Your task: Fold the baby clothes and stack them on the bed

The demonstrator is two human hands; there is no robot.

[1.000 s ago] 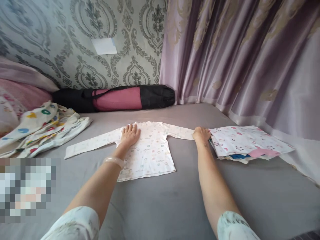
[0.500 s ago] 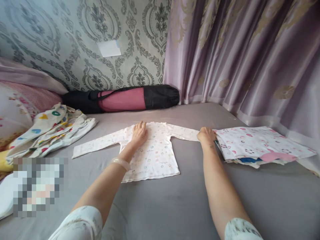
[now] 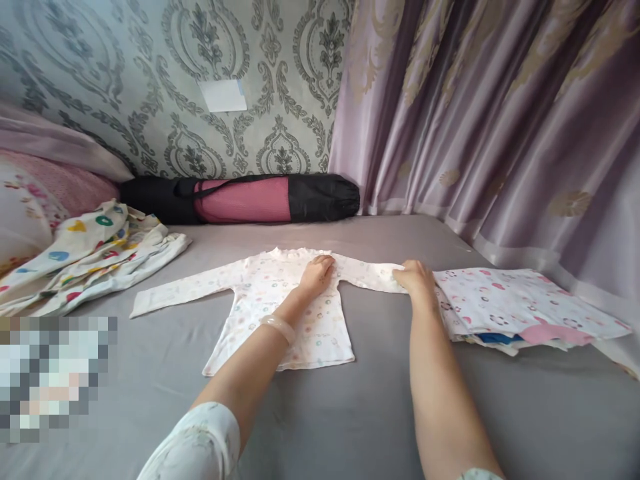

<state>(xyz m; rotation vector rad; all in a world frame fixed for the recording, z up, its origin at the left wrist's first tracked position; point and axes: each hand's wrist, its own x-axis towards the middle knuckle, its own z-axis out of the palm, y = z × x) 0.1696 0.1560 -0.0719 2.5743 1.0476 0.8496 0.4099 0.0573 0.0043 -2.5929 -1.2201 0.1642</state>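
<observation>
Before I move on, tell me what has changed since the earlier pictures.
The left hand has moved right across the white, pastel-printed fabric shirt, to its side nearer the right hand. No new grasp or release is clear. The right hand stays at the sleeve's end; the shirt stays spread, the folded stack of white, pink-printed fabric unmoved.

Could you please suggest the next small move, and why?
Probably fold the right-side sleeve inward over the shirt: the right hand holds its cuff end, the left hand rests on the shirt near that shoulder, and the sleeve lies outstretched.
</observation>
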